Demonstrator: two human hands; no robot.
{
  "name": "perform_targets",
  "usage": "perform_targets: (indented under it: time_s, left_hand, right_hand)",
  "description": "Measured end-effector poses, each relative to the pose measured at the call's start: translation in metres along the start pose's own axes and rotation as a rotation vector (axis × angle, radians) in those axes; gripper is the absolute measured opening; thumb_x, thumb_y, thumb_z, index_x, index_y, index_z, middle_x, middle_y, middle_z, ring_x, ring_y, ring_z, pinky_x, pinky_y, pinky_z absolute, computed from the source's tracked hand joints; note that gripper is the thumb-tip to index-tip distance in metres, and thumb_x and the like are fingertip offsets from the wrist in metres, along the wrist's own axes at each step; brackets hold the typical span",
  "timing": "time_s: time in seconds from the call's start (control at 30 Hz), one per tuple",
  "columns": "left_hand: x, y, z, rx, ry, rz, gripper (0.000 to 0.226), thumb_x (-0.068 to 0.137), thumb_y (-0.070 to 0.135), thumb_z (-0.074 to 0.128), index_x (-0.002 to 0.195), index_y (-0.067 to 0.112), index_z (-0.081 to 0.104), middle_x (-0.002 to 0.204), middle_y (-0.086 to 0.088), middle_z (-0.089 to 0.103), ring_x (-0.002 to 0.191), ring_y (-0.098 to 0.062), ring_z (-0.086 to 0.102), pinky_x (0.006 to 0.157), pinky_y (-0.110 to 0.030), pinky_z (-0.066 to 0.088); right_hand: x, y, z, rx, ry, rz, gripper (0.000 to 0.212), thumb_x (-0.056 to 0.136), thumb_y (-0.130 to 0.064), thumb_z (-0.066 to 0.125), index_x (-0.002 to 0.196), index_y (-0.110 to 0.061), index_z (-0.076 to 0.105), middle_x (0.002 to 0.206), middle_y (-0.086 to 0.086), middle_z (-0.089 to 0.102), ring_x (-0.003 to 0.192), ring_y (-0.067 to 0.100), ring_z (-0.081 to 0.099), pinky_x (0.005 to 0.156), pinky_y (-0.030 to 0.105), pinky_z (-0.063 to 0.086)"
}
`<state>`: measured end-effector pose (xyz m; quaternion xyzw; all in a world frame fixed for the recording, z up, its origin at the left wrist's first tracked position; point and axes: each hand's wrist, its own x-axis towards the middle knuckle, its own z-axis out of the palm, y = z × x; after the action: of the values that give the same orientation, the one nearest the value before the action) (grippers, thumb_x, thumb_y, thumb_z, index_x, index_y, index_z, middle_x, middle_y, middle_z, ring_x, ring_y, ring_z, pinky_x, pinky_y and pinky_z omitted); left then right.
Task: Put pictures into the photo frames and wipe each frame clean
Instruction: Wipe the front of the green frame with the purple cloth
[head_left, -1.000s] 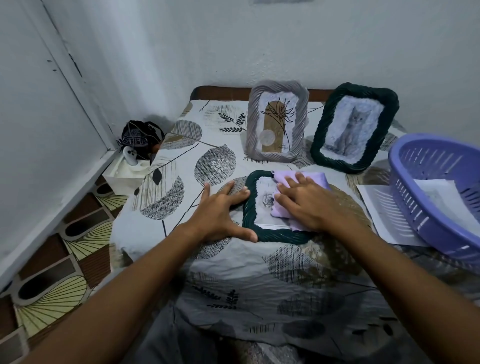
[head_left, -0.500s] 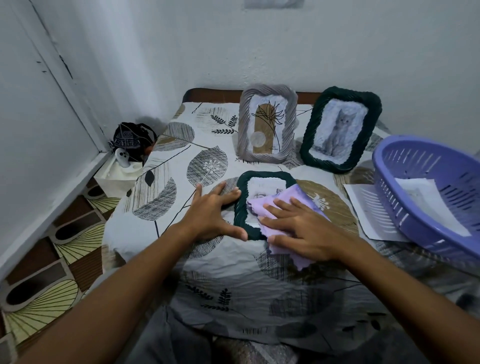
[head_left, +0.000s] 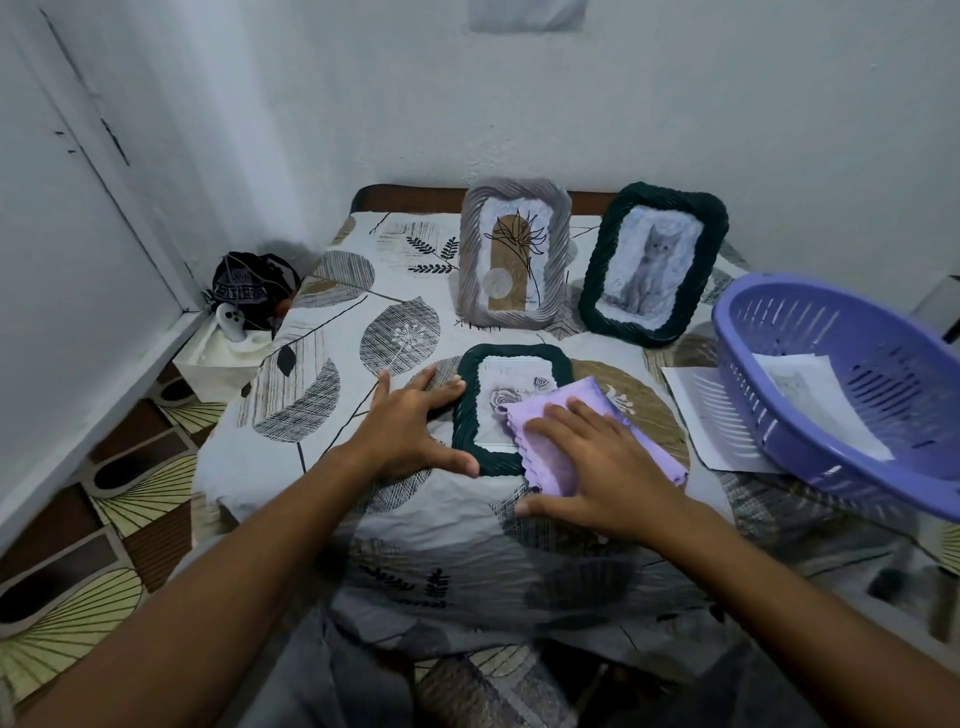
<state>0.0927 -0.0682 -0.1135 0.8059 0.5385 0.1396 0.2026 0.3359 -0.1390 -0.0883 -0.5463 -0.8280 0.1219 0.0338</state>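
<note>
Head view. Hands: left hand (head_left: 410, 426), fingers straight and spread, laid flat on the table cover with fingertips and thumb against the left edge of the dark green frame (head_left: 511, 358), bracing it; nothing gripped. Right hand (head_left: 597, 462), fingers straight, palm down, pressing the lilac cloth (head_left: 561, 467) onto the lower right part of that frame; thumb extended along the near side on the cover.

Item: dark green frame, rope-textured border, lying flat near the table's middle, holding a pale picture with grey roses; its lower right corner is covered by the cloth.

Item: lilac cloth, folded, lying partly on the frame and partly on the cover to its right.

Item: grey frame (head_left: 514, 312), upright at the back, leaning toward the wall, holding a picture with a brown arch, a line-drawn plant and a pale disc.

Item: second dark green frame (head_left: 597, 280), upright just right of the grey one, tilted, holding a picture of a grey cat.

Item: purple plastic basket (head_left: 810, 415), slotted walls, at the right, with a sheet of paper (head_left: 810, 395) inside.

Item: loose printed sheet (head_left: 711, 415), flat on the cover, partly beneath the basket.

Item: table cover (head_left: 332, 364), white with a large leaf pattern.

Item: small white box (head_left: 218, 369) on the floor at the left corner, dark bundle (head_left: 254, 286) behind it.
</note>
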Motion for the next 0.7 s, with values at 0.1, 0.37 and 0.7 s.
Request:
perform_targets:
  time_s: [0.1,0.37,0.7]
  left_hand:
    - [0.000,-0.001,0.000,-0.006,0.000,-0.004,0.145,0.023,0.103,0.037,0.147,0.029,0.033,0.158,-0.010,0.019,0.147,-0.012,0.009,0.116,-0.048,-0.014]
    - [0.001,-0.001,-0.001,-0.010,-0.019,-0.003,0.145,0.022,0.103,0.038,0.147,0.030,0.033,0.158,-0.007,0.019,0.147,-0.011,0.008,0.116,-0.049,-0.015]
    - [0.000,0.000,-0.002,0.001,-0.024,-0.002,0.146,0.021,0.103,0.037,0.148,0.029,0.032,0.158,-0.005,0.019,0.147,-0.010,0.007,0.116,-0.051,-0.015]
  right_hand:
    - [0.008,-0.013,-0.003,-0.029,0.029,0.045,0.091,0.077,-0.069,0.058,0.149,-0.023,0.026,0.157,0.001,0.022,0.146,0.021,0.011,0.115,0.038,0.019]
    - [0.015,-0.007,-0.019,0.129,0.050,0.058,0.043,0.084,-0.025,0.069,0.125,-0.014,0.060,0.137,0.005,0.050,0.126,0.018,0.041,0.091,0.029,0.040]
    - [0.025,-0.006,-0.033,0.233,0.089,0.062,0.036,0.087,-0.050,0.060,0.104,-0.020,0.072,0.117,-0.003,0.066,0.109,0.016,0.058,0.083,0.030,0.043]
